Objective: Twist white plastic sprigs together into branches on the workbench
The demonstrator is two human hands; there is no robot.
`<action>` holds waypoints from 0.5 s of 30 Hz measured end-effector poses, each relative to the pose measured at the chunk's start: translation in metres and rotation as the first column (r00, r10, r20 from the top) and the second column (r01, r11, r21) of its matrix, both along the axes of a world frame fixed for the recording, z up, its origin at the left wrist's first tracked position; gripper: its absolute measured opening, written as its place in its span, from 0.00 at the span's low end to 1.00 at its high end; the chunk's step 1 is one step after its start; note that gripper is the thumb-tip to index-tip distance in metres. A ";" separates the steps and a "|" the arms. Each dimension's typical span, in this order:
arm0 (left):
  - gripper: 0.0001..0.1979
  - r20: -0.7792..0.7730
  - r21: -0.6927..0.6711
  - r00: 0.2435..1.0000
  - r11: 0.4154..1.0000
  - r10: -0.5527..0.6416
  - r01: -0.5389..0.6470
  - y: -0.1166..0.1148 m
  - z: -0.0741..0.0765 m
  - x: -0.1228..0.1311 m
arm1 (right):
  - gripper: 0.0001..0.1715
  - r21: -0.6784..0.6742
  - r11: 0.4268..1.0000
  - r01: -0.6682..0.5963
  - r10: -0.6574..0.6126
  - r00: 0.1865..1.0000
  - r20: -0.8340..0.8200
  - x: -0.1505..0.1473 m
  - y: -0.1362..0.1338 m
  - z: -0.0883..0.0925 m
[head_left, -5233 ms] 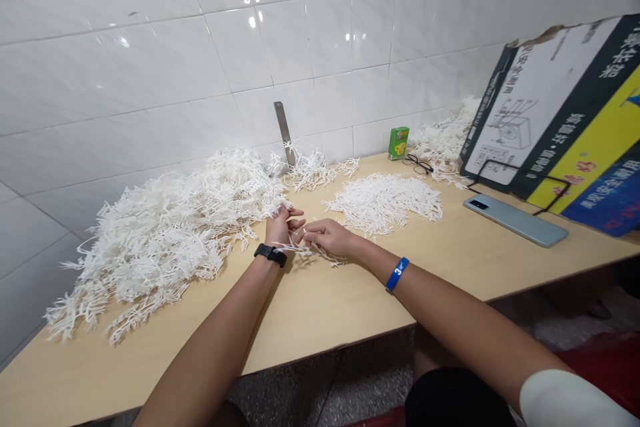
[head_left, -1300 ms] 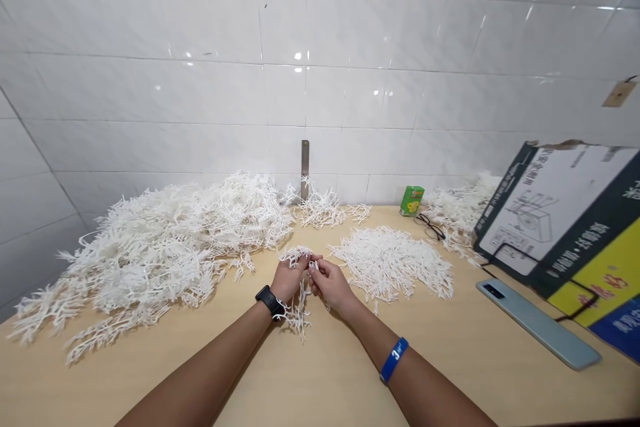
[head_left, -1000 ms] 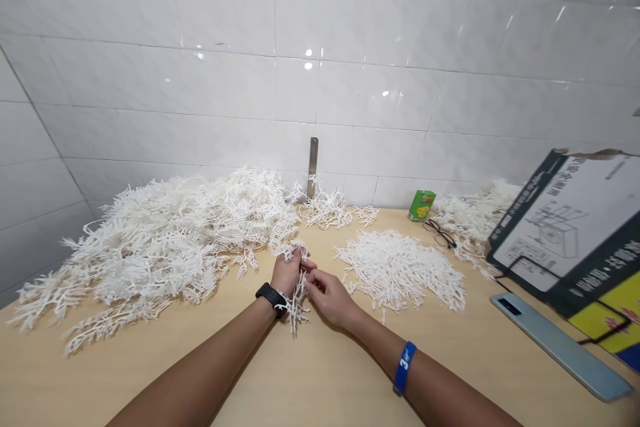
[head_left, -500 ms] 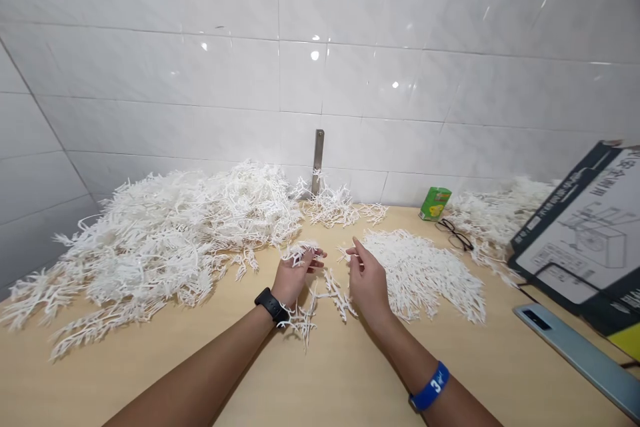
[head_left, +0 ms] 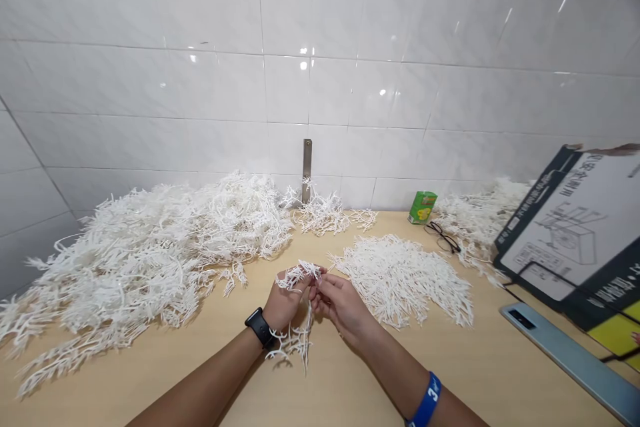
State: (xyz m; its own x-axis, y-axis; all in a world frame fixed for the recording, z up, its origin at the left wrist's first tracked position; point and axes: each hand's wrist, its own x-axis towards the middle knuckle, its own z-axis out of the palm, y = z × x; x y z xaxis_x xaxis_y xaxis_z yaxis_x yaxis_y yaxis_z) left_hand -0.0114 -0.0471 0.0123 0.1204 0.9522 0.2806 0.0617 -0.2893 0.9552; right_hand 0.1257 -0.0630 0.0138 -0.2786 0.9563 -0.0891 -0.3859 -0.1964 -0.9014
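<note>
My left hand [head_left: 281, 301], with a black watch on its wrist, is closed around white, coral-like branching twigs [head_left: 299, 341]. Some of their forked ends stick up over its fingers, and others hang below the palm. Against its fingertips my right hand [head_left: 345, 308] pinches part of the same twigs; the exact spot is hidden between the fingers. Just beyond the right hand lies a flat pile of similar twigs [head_left: 405, 280]. A much larger tangled heap of them [head_left: 165, 253] covers the left of the table.
A small clump of twigs [head_left: 323, 215] lies by a metal strip [head_left: 307, 170] at the tiled wall. To the right are a green box [head_left: 423, 207], glasses [head_left: 443, 237], another twig heap [head_left: 480, 213], a leaning printed carton [head_left: 565, 240] and a pale phone [head_left: 575, 363].
My right hand has moved left to meet the left hand and its fingers have closed. A twig that was between the hands is no longer seen apart. The view has shifted slightly.
</note>
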 end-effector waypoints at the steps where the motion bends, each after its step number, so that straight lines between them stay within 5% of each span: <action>1: 0.14 -0.007 -0.008 1.000 1.000 0.002 -0.002 0.000 0.001 0.000 | 0.25 -0.004 1.000 0.003 -0.003 1.000 0.003 0.001 0.000 0.000; 7: 0.18 0.111 -0.109 0.993 0.994 0.043 -0.031 -0.001 0.003 0.001 | 0.22 0.014 1.000 0.010 -0.012 0.995 0.101 0.001 0.003 -0.006; 15: 0.22 0.323 -0.242 0.945 0.970 0.055 0.026 0.003 -0.002 0.003 | 0.17 0.355 0.932 -0.077 -0.074 0.917 0.392 0.003 0.003 -0.014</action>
State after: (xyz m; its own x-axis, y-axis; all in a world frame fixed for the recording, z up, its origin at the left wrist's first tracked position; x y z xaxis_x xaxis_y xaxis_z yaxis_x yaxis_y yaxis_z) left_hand -0.0084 -0.0443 0.0102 0.0468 0.9967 0.0656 -0.2616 -0.0511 0.9638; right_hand 0.1291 -0.0600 -0.0001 -0.2944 0.9431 0.1548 0.0144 0.1663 -0.9860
